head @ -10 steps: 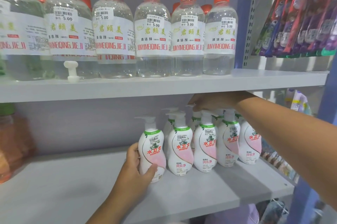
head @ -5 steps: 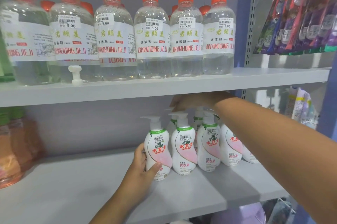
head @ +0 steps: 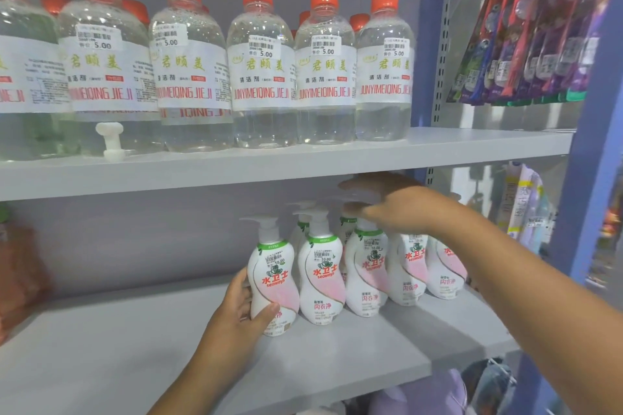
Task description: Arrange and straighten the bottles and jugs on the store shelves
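Several white-and-pink pump bottles stand in a row on the lower shelf (head: pixel 135 340). My left hand (head: pixel 241 308) grips the leftmost pump bottle (head: pixel 273 276) around its lower body. My right hand (head: pixel 391 203) hovers with fingers spread over the pump tops of the middle bottles (head: pixel 365 266), blurred, and hides some pump heads. A second bottle (head: pixel 322 276) stands upright between them. On the upper shelf (head: pixel 236 171) a row of clear jugs with orange caps (head: pixel 263 67) faces forward.
A loose white plastic spout (head: pixel 111 139) stands on the upper shelf in front of the jugs. Orange bottles (head: pixel 17 276) sit at the far left of the lower shelf. Hanging packets (head: pixel 526 33) fill the neighbouring bay past the blue upright (head: pixel 424 53).
My right hand has pulled out from behind the pump tops and spread its fingers above them. The left hand has stayed on the leftmost bottle. The view has shifted left.
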Motion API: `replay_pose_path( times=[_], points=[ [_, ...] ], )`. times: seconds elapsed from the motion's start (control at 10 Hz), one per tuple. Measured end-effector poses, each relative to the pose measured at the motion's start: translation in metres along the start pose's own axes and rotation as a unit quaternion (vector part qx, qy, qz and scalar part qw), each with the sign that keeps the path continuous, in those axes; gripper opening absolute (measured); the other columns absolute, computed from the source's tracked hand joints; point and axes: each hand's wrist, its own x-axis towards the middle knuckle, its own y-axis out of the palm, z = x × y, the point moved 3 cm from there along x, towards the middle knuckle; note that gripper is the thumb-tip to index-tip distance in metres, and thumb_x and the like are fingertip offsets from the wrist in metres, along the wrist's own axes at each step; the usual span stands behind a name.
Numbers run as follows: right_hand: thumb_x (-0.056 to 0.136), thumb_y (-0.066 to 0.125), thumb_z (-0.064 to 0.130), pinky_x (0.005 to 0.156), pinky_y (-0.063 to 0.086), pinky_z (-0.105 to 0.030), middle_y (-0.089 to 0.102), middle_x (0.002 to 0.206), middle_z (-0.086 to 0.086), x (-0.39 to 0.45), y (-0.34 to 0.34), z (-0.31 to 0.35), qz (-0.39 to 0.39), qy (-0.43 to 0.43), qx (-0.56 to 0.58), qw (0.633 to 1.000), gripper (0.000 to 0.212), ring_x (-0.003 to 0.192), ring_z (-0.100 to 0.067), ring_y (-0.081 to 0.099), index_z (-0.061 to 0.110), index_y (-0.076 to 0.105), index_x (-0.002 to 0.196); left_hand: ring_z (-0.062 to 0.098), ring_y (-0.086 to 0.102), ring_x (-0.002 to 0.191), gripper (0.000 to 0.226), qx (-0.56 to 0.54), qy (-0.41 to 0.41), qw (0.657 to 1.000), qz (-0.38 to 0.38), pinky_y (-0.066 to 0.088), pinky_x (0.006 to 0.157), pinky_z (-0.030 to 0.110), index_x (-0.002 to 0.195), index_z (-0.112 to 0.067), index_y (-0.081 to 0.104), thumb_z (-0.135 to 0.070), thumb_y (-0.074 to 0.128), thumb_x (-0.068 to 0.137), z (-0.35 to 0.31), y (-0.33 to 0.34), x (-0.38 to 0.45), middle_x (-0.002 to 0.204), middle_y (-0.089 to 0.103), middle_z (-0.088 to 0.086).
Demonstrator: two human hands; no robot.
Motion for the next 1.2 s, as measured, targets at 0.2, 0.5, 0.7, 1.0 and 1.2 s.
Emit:
replay_pose_path(
  times=[0.2,0.5,0.7,1.0,1.2],
  points=[
    [0.093,0.074,0.032,0.098,0.053,-0.028,0.066,0.124,0.013,-0.103,0.039,-0.118,-0.495,0.117,0.172,0.844,0.026,0.109,-0.004,0.064,0.042,0.067,0.116,-0.001,0.072,0.102,0.056,0.011,0.003,1.000,-0.024,0.056,0.075,0.017,0.129,-0.044,0.058,-0.011,0.079,0.089,-0.001,0.000,-0.003,0.117,0.075,-0.016],
    [0.086,0.083,0.024,0.100,0.051,-0.039,0.069,0.125,0.009,-0.079,0.087,-0.191,-0.259,0.257,0.267,0.892,0.045,0.116,-0.015,0.066,0.037,0.057,0.121,-0.004,0.070,0.107,0.055,0.080,-0.010,0.996,-0.042,0.056,0.088,0.023,0.129,-0.042,0.058,-0.017,0.083,0.087,0.000,0.001,-0.004,0.120,0.073,-0.023],
    [0.088,0.080,0.029,0.098,0.051,-0.043,0.065,0.127,0.004,-0.078,0.089,-0.188,-0.271,0.245,0.245,0.898,0.051,0.115,-0.019,0.062,0.028,0.054,0.132,0.010,0.071,0.115,0.065,0.036,-0.055,0.997,-0.045,0.060,0.091,0.042,0.128,-0.049,0.061,-0.043,0.089,0.070,0.003,-0.001,-0.006,0.128,0.072,-0.014],
    [0.083,0.082,0.034,0.103,0.047,-0.043,0.055,0.141,-0.008,-0.083,0.090,-0.186,-0.291,0.252,0.223,0.895,0.081,0.128,-0.029,0.055,0.016,0.040,0.150,0.008,0.069,0.111,0.107,0.113,-0.067,0.982,-0.134,0.052,0.078,0.022,0.152,-0.035,0.041,-0.069,0.084,0.059,-0.013,-0.002,-0.027,0.129,0.065,-0.009],
    [0.086,0.081,0.035,0.112,0.041,-0.045,0.043,0.149,-0.013,-0.102,0.080,-0.157,-0.257,0.275,0.234,0.896,0.087,0.139,-0.032,0.045,0.014,0.033,0.155,0.019,0.060,0.120,0.078,0.117,-0.084,0.970,-0.196,0.050,0.097,0.035,0.153,-0.023,0.043,-0.047,0.078,0.088,-0.030,0.009,-0.061,0.143,0.058,0.002]
  ],
)
